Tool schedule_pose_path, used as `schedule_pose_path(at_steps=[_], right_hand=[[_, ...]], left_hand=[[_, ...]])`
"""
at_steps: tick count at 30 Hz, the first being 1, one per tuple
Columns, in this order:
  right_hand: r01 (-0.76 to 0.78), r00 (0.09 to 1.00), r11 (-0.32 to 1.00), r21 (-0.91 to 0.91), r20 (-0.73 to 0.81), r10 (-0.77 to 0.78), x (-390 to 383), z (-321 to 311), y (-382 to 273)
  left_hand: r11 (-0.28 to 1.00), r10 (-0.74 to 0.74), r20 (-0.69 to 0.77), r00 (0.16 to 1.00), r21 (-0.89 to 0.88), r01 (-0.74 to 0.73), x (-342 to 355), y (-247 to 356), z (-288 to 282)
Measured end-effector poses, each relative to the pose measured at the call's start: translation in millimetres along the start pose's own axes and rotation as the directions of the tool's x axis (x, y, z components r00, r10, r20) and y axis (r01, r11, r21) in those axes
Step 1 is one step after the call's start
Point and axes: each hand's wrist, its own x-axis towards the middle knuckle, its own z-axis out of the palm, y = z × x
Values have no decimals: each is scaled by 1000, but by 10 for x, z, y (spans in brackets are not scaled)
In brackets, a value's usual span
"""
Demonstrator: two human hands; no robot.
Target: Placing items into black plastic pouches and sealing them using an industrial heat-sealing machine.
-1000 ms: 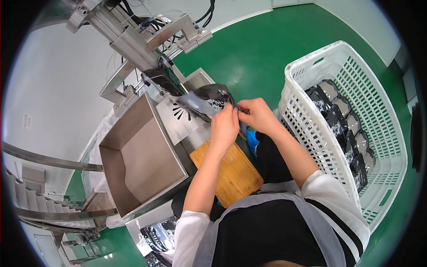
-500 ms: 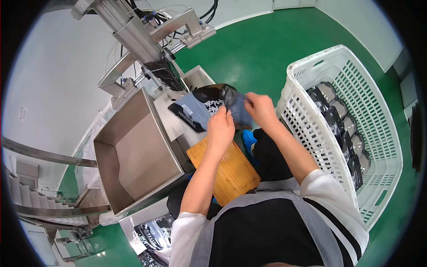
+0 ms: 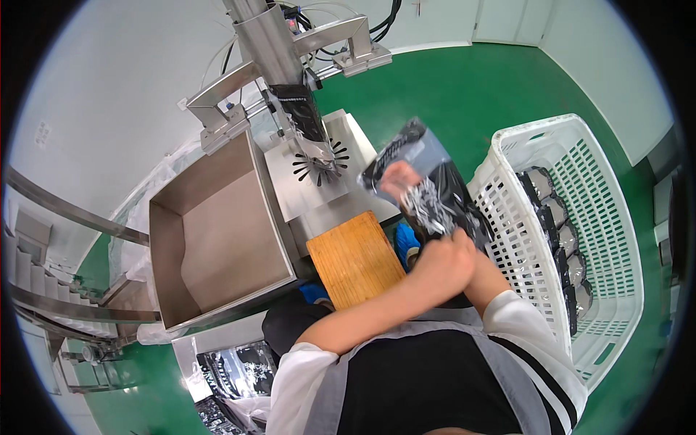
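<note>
The black pouch is smeared by motion, its printing unreadable. The right hand blurs too — its wrist is hidden behind the pouch and the left hand, whose fingertips are hard to make out. The white basket partly hides its packs. The top edge crops the steel column; the lower edge, the flat pouches.
</note>
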Motion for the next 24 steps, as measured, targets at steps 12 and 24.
schedule_pose_path(at_steps=[12, 24], right_hand=[[278, 960, 363, -889, 249, -127, -178, 149, -466], [448, 894, 466, -763, 386, -227, -528, -72, -691]], left_hand=[[939, 52, 197, 979, -342, 19, -322, 67, -183], [498, -595, -268, 758, -863, 86, -602, -1320, -385]])
